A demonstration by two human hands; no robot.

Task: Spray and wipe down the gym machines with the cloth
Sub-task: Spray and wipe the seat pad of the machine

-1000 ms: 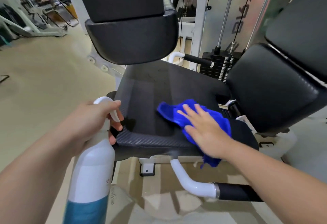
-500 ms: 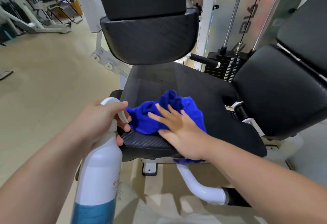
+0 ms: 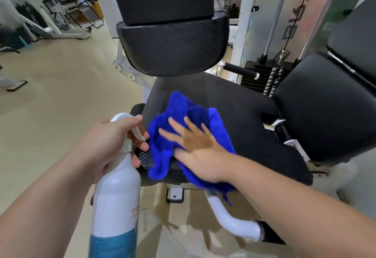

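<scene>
A blue cloth (image 3: 195, 115) lies crumpled on the front left part of a black padded machine seat (image 3: 244, 115). My right hand (image 3: 197, 145) presses flat on the cloth, fingers spread, and part of the cloth hangs over the seat's front edge. My left hand (image 3: 114, 141) grips the neck of a white and teal spray bottle (image 3: 116, 200), a finger on the trigger, just left of the seat's front corner. A black back pad (image 3: 173, 39) rises behind the seat.
A second black pad (image 3: 325, 105) stands at the right. The weight stack (image 3: 264, 76) and its guide rods are behind the seat. A white bar with a black grip (image 3: 234, 221) juts out below the seat. Other machines (image 3: 61, 13) stand far left on beige floor.
My right hand has slid the cloth from the seat's front right to its front left, close to the bottle. My left hand keeps its hold on the bottle.
</scene>
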